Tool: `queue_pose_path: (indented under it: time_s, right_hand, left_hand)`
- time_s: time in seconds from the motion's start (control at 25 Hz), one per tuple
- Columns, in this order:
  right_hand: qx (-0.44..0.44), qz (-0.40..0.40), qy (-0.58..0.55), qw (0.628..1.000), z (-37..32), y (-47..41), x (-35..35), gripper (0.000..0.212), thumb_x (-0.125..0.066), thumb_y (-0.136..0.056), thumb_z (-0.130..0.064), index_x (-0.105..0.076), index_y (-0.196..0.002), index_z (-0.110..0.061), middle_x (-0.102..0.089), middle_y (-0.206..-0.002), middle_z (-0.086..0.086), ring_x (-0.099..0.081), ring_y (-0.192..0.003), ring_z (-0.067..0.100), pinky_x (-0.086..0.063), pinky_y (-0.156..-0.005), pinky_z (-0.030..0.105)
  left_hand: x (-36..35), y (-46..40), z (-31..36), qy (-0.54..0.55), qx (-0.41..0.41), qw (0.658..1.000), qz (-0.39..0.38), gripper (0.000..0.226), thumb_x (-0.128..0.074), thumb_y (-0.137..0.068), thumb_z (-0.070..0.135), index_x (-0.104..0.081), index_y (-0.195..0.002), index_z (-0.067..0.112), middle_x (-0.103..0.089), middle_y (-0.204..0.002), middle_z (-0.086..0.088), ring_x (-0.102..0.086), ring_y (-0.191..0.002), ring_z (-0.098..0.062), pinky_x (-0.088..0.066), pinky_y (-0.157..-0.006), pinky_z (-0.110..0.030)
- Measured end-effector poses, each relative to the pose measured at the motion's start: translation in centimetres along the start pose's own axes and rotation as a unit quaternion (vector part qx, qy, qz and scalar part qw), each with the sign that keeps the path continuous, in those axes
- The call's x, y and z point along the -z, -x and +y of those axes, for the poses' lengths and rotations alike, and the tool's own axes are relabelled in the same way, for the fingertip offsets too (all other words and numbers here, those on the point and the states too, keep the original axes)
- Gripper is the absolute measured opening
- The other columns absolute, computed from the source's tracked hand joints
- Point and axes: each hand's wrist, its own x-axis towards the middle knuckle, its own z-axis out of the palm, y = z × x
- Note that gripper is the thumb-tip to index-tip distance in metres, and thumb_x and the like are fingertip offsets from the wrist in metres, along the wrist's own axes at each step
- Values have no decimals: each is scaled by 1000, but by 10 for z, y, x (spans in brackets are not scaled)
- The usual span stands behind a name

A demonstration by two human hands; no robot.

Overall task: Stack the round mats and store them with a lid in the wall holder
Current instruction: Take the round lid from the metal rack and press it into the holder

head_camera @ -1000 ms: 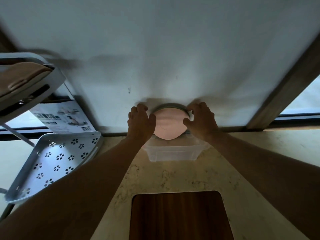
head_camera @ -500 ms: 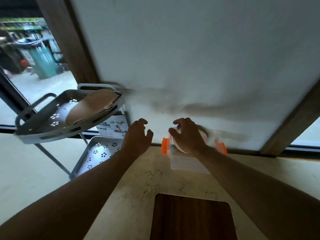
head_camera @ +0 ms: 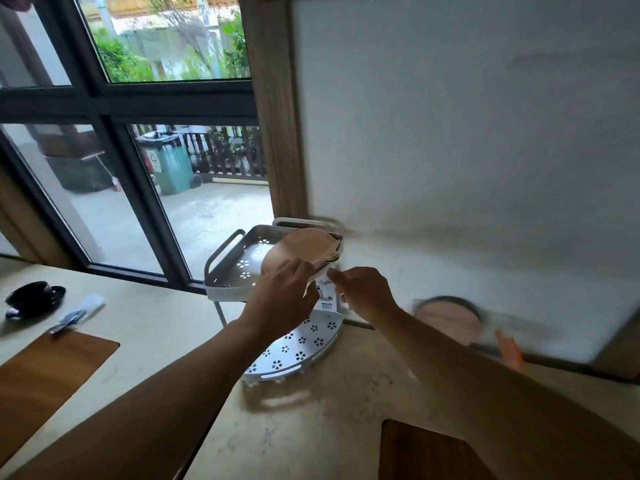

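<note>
A stack of tan round mats [head_camera: 306,247] lies tilted on the upper grey tier [head_camera: 228,268] of a corner rack against the wall. My left hand [head_camera: 284,299] has its fingers over the stack's front edge and its thumb below, pinching it. Just to the right, my right hand [head_camera: 363,294] has loosely curled fingers and its index tip close to the same edge, holding nothing. A pink round piece in a grey ring [head_camera: 446,320] sits against the wall at the right, blurred.
The rack's white lower tier [head_camera: 301,344] with flower holes rests on the counter, with a printed leaflet [head_camera: 327,301] behind it. An orange clasp [head_camera: 509,348] shows by the pink piece. A black cup and saucer [head_camera: 33,299] and a packet [head_camera: 78,315] lie far left. Dark wood panels [head_camera: 41,375] are set into the counter.
Both hands left the pink round piece by the wall and moved left and up to the mats on the rack. The view swung left and now shows the window.
</note>
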Motion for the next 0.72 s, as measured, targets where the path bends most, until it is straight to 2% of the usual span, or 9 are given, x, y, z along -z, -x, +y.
queue_pose_path:
  time_s: [0.08,0.16,0.28,0.4,0.48,0.56,0.64,0.72]
  right_hand:
    - [-32,-1,-40,999,-13,-5,-12,59,-50,-90,-59,-72,-74,-6,-73,-70,5,-68,-62,12,-47,-66,30]
    - [-70,3,-68,995,-23,-12,-23,57,-52,-88,-60,-71,-73,-9,-71,-63,-4,-63,-48,0,-42,-56,21]
    - [-125,39,-124,984,-32,-25,-30,48,-58,-86,-55,-71,-77,-9,-72,-67,0,-63,-46,3,-38,-43,10]
    - [-119,65,-73,988,-38,-34,-33,42,-56,-90,-42,-71,-79,-4,-73,-78,12,-64,-64,21,-39,-57,25]
    - [-121,71,-55,989,-42,-35,-34,34,-56,-89,-31,-71,-79,-2,-73,-81,16,-65,-71,29,-44,-64,31]
    - [-105,82,-85,987,-45,-32,-32,28,-56,-86,-24,-71,-80,-2,-73,-80,17,-68,-76,32,-52,-72,38]
    - [-75,105,-128,983,-53,-25,-24,24,-56,-86,-21,-71,-79,-4,-72,-75,12,-67,-71,28,-54,-72,38]
    - [-45,133,-152,978,-58,-19,-12,21,-56,-86,-22,-68,-74,-10,-67,-64,2,-63,-60,14,-49,-61,28]
  left_hand:
    - [6,-7,-15,-32,17,999,-2,32,-61,-87,27,-61,-112,7,-63,-119,-13,-59,-103,-32,-55,-78,-44]
    - [3,-15,-26,-40,28,999,-21,40,-63,-87,32,-63,-119,8,-59,-128,-15,-57,-111,-34,-53,-87,-45]
    - [-9,-25,-38,3,35,999,-25,29,-61,-90,32,-72,-108,12,-65,-119,-11,-62,-101,-28,-54,-82,-38]
    - [-18,-32,-41,40,60,997,-15,21,-61,-92,27,-78,-94,15,-70,-100,-7,-65,-80,-23,-53,-69,-31]
    - [-20,-30,-41,43,53,998,-3,20,-61,-92,25,-79,-90,16,-72,-92,-6,-65,-73,-21,-51,-64,-29]
    - [-14,-28,-38,51,35,998,4,19,-63,-91,27,-80,-88,17,-71,-89,-5,-65,-71,-21,-51,-63,-29]
    - [-4,-30,-31,62,36,997,12,19,-64,-91,29,-78,-87,16,-70,-92,-4,-66,-73,-23,-55,-64,-35]
    - [7,-33,-20,74,40,996,15,19,-64,-90,29,-74,-92,14,-67,-94,-4,-66,-74,-24,-55,-65,-39]
